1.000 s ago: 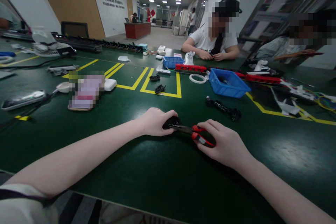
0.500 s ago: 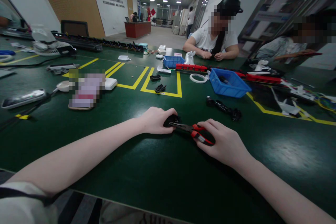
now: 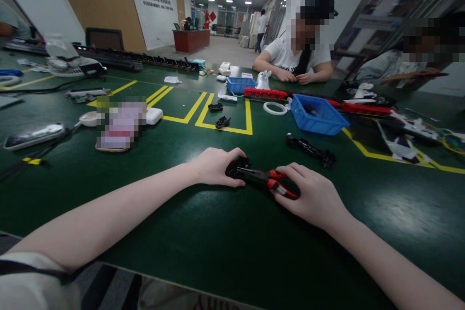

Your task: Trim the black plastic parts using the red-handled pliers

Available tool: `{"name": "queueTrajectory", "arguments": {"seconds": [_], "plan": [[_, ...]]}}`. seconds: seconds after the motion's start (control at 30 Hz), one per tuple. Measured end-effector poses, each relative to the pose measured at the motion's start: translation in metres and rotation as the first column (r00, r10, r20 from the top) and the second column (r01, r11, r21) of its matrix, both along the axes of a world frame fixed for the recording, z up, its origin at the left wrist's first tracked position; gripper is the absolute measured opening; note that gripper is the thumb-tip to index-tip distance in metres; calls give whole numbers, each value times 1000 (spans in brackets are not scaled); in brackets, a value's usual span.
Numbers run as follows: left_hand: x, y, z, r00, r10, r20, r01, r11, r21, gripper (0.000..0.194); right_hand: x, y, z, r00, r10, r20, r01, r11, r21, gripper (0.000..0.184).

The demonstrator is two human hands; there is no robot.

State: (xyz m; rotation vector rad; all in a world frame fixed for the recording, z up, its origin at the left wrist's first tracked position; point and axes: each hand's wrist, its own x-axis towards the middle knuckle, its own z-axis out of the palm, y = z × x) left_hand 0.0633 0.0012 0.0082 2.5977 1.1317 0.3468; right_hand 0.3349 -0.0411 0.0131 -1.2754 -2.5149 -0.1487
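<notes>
My left hand (image 3: 218, 168) is closed around a small black part (image 3: 238, 167) just above the green tabletop; its fingers cover much of the part. In my right hand (image 3: 312, 193) is a pair of red-handled needle-nose pliers (image 3: 274, 182), gripped by the handles. The jaws point left and their tips reach the black part; whether they pinch it I cannot tell. A long black jointed piece (image 3: 310, 149) lies on the table beyond my right hand. Two small black parts (image 3: 223, 122) lie by the yellow tape, farther off.
A blue bin (image 3: 317, 116) with black bits in it stands at the right, near a white ring (image 3: 275, 108) and a red rail (image 3: 267, 94). To the left lie a phone (image 3: 119, 126) and a white case (image 3: 154, 116). A person (image 3: 296, 58) sits across the table.
My right hand and the pliers have shifted very slightly to the right. The black part in my left hand shows a little more. The person across has moved a hand slightly.
</notes>
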Motion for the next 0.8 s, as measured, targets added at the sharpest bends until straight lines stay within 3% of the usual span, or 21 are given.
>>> {"name": "queueTrajectory", "arguments": {"seconds": [0.33,0.8], "plan": [[5,0,0,989,63,-133,-45,989,139,65,1,3,0,999,47,1,-47,999,6,33],[6,0,1,977,41,-208,0,981,194,64,2,2,-6,998,62,-7,-62,998,-19,36]]}}
